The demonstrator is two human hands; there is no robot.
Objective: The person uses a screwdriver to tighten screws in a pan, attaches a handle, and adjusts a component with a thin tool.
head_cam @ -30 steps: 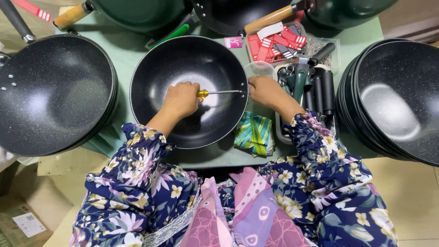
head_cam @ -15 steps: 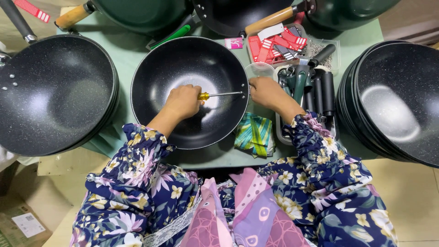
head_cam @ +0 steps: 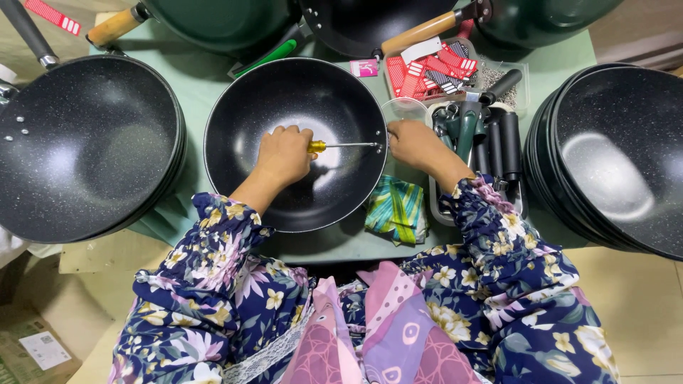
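Beside wok: striped cloth, handle tray.

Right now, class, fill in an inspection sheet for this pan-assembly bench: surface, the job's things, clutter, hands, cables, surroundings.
Surface: pale green tabletop, crowded.
Job's things: round black speckled non-stick pan at centre; yellow-handled screwdriver lying across inside it, tip at the right rim.
Clutter: stack of black pans, left; stack of black pans, right; tray of dark handles; red-and-white tags; folded striped cloth; wooden-handled pans at the far edge.
Hands: left hand grips the screwdriver; right hand rests at the pan's right rim.
Cables: nothing seen.
Surroundings: cardboard box on the floor, lower left.
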